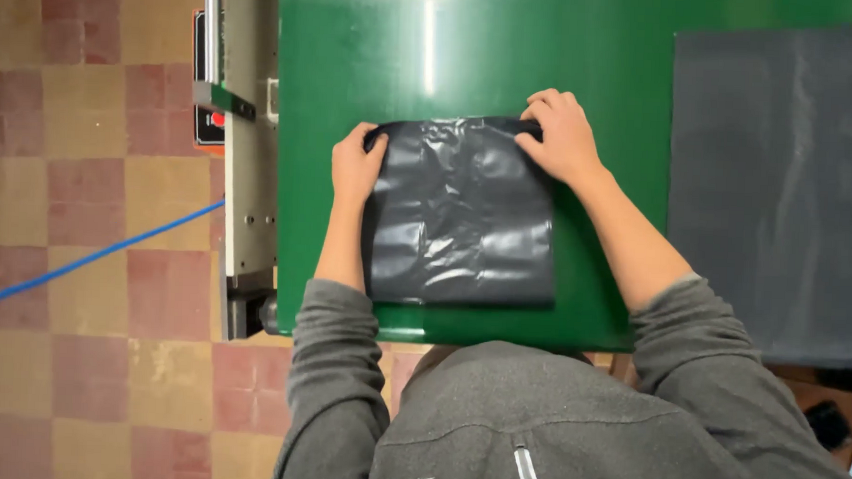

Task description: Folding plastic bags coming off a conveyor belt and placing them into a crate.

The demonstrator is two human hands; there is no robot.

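Observation:
A folded black plastic bag (460,217) lies flat on the green table (470,52), close to the near edge. My left hand (355,163) grips the bag's far left corner, fingers curled over the fold. My right hand (562,136) pinches the far right corner, knuckles up. Both forearms in grey sleeves run along the bag's two sides.
A stack of grey plastic sheets (777,186) covers the right part of the table. A grey metal machine (245,139) is fixed along the table's left edge. A blue cable (95,256) crosses the red and tan tiled floor (82,369) on the left.

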